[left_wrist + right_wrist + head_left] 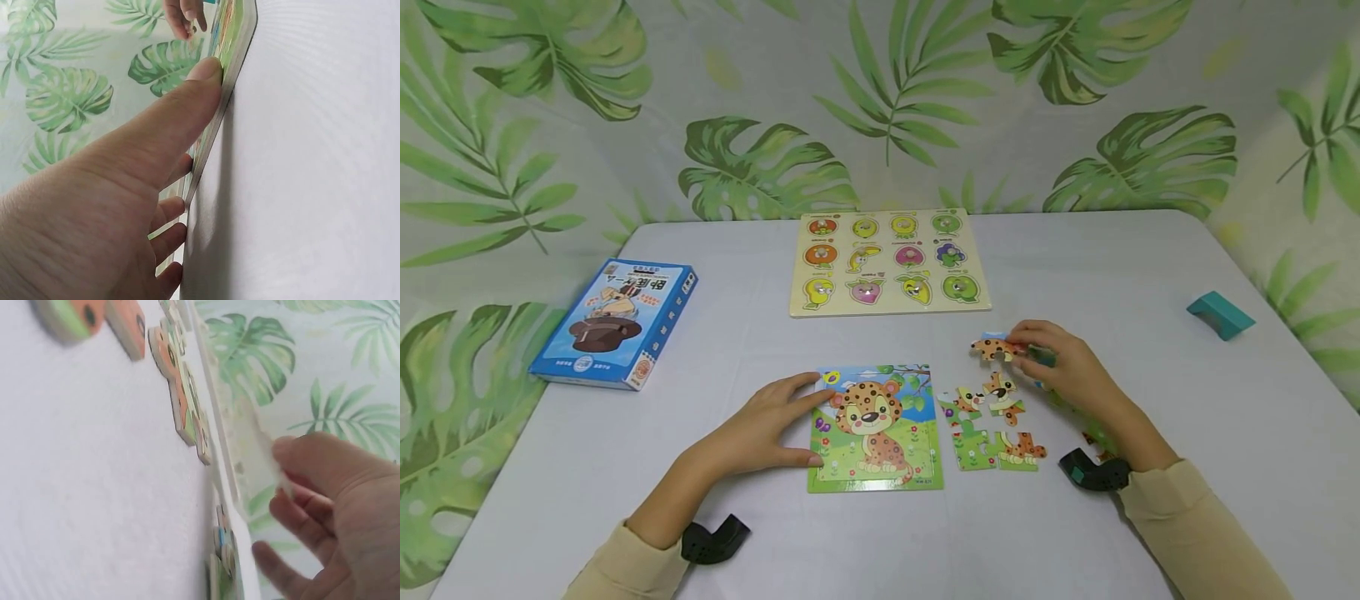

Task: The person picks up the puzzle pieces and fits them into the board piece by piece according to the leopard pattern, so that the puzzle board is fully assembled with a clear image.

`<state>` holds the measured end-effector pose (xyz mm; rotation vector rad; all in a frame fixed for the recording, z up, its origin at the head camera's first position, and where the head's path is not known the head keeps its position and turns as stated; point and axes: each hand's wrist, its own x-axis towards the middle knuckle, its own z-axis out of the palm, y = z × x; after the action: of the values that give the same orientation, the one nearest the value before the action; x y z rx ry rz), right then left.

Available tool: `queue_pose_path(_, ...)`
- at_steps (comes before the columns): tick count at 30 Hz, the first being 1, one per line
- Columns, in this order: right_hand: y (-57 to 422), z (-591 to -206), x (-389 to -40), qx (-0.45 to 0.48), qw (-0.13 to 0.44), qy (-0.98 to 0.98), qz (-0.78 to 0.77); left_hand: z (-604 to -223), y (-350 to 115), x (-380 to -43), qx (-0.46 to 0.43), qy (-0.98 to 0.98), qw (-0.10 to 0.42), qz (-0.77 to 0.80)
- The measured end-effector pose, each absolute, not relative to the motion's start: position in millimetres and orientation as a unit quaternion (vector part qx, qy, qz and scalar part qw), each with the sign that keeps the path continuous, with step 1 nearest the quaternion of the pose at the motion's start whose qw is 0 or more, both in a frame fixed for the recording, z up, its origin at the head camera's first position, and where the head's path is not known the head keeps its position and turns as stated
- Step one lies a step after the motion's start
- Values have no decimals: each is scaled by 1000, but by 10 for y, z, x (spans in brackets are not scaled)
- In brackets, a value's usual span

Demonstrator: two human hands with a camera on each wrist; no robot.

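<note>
A square leopard-picture puzzle board (880,429) lies flat on the white table. My left hand (767,425) rests at its left side, with the thumb on the lower left edge and the other fingers stretched along the upper left. To the right of the board, my right hand (1063,362) pinches a spotted orange puzzle piece (992,347) between thumb and fingers. It holds the piece above the table; in the right wrist view this piece appears blurred and edge-on. Loose puzzle pieces, such as a green one (973,447) and a spotted one (1021,448), lie below that hand. Others are partly hidden under the right forearm.
A wooden fruit peg board (891,262) lies at the back middle. On the left is a blue game box (613,323). A teal arch-shaped block (1221,315) stands at the far right. Leaf-print cloth (925,108) hangs behind the table.
</note>
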<state>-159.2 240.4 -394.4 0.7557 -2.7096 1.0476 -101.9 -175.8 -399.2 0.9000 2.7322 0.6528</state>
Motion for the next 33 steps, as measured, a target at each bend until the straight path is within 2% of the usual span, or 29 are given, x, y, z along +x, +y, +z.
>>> queue_pose_path(7, 2297, -3786, -1536, 299, 113, -871, 373, -4006, -1763, -1026, 310, 921, 87, 221)
queue_pose_path(14, 1901, -3661, -1395, 370, 135, -826, 404, -3972, -1749, -1031, 304, 925, 97, 205)
queue_pose_path(24, 1295, -3792, -1269, 376, 53, -842, 382, -3943, -1647, -1014, 298, 934, 71, 183)
queue_pose_path(33, 1040, -3948, -1311, 346, -2, -884, 314, -3933, -1502, -1002, 297, 934, 63, 188)
